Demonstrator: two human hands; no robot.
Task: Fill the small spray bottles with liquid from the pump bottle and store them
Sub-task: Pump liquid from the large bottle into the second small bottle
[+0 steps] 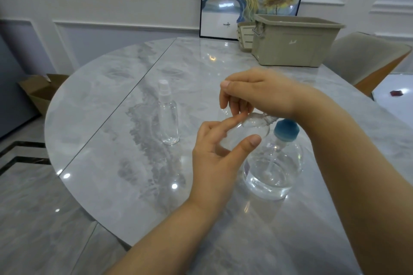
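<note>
Head view: your marble table point(107, 87) carries a beige storage bin point(292, 42) at its far edge, the pump bottle point(271, 169) with its blue top near your right forearm, and one capped small spray bottle point(168, 116) standing upright to the left, well apart from the pump bottle. Your left hand point(214, 154) cradles a second, clear spray bottle point(252, 127) tilted on its side between thumb and forefinger. Your right hand point(252, 94) curls its fingers over that bottle's upper end, though blur hides exactly what they pinch.
</note>
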